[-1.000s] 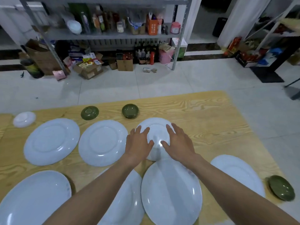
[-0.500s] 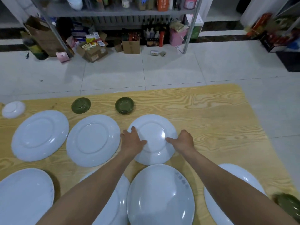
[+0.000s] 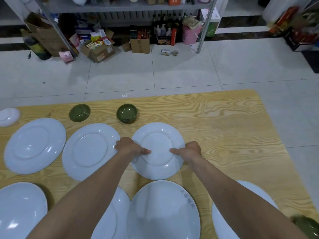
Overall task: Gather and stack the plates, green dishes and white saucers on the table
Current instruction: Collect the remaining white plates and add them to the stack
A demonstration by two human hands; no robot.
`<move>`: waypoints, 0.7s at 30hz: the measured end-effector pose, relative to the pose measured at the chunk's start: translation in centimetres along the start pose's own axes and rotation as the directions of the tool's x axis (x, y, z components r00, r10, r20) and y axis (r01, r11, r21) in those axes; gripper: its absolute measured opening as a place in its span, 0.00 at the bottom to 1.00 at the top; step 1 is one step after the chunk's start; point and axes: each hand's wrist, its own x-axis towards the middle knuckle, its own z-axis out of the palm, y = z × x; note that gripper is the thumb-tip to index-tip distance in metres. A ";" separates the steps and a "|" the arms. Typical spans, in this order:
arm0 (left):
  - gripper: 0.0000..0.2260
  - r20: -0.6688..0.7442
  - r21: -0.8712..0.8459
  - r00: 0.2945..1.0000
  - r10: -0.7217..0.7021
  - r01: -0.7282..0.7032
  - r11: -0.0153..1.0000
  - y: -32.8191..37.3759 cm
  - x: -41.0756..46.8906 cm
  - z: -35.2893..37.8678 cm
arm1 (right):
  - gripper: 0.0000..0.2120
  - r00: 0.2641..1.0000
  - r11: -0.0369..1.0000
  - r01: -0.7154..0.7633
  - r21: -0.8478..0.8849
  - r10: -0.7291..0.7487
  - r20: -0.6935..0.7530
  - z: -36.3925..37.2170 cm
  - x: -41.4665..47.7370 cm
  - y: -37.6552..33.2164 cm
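Observation:
A white round plate [image 3: 158,135] lies at the middle of the wooden table [image 3: 224,128]. My left hand [image 3: 130,147] grips its left rim, thumb on top. My right hand [image 3: 189,150] grips its right rim the same way. Two more round plates lie to the left, the nearer plate [image 3: 88,150] and the far-left plate [image 3: 34,145]. Behind them sit a green dish [image 3: 79,112], a green bowl-like dish [image 3: 126,113] and a white saucer [image 3: 8,116]. Large oval plates lie near me: one at the left [image 3: 19,211], one in the middle [image 3: 162,211], one at the right [image 3: 222,221].
Another green dish [image 3: 309,226] sits at the table's near right corner. A fourth oval plate [image 3: 119,214] is partly hidden under my left forearm. Bare wood spreads over the table's right half. Beyond the table are a tiled floor and metal shelving [image 3: 120,7] with boxes.
Both hands slid from lying flat on top of the middle plate out to its left and right rims and now grip it. The camera has tilted further down.

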 end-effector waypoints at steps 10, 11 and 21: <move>0.52 0.075 -0.227 0.993 -0.088 0.103 0.968 0.2 0.2 -0.4 | 0.38 0.999 0.996 -0.038 0.084 0.039 -0.012 0.1 0.4 -0.2; 0.52 0.076 -0.252 0.993 -0.088 0.104 0.962 0.1 0.1 -0.3 | 0.38 0.999 0.994 -0.032 0.100 0.034 -0.011 0.1 0.3 -0.3; 0.42 -0.071 -0.520 0.997 0.007 -0.043 0.853 1.0 -1.7 1.2 | 0.37 0.994 0.915 0.108 0.388 -0.106 -0.028 -1.4 -0.1 -0.2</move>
